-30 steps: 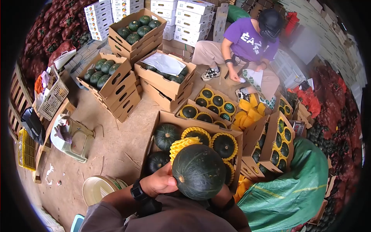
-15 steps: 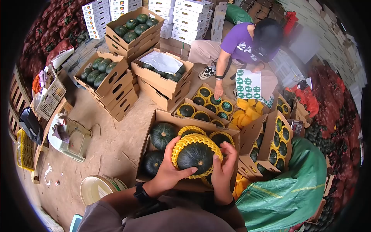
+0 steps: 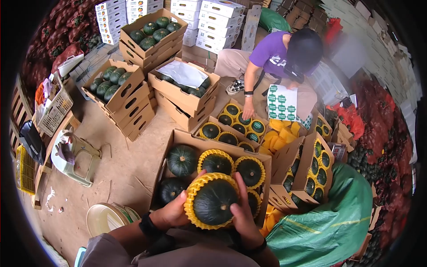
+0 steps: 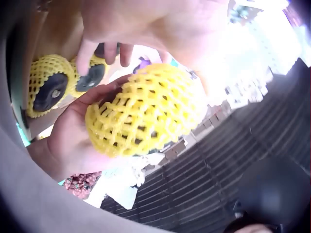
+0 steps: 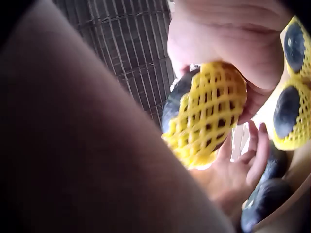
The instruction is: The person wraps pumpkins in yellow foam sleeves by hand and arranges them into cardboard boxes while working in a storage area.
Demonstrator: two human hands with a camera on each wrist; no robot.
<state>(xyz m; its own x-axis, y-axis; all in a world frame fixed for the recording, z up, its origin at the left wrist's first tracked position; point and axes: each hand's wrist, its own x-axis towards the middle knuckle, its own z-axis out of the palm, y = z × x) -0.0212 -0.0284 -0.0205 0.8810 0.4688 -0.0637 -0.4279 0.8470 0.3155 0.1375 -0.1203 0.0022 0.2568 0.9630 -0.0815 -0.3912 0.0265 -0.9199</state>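
A dark green pumpkin in a yellow foam net sleeve is held up in front of the body, stem facing the head camera. My right hand grips it, thumb on its face near the stem and fingers round the side. On the opposite side my left hand supports the net; in the right wrist view this left hand has its fingers extended. Below is a cardboard box with bare pumpkins on its left and net-wrapped pumpkins on its right.
Beyond the box, a seated person in purple holds a sticker sheet and reaches into another box of wrapped pumpkins. Stacked cartons stand left, a green tarp lies right, and a bucket is near my left arm.
The net, first bunched behind the bare pumpkin, was pulled round it. The wrapped pumpkin has since moved slightly left and down, tilted. The seated person has lowered a hand into the other box.
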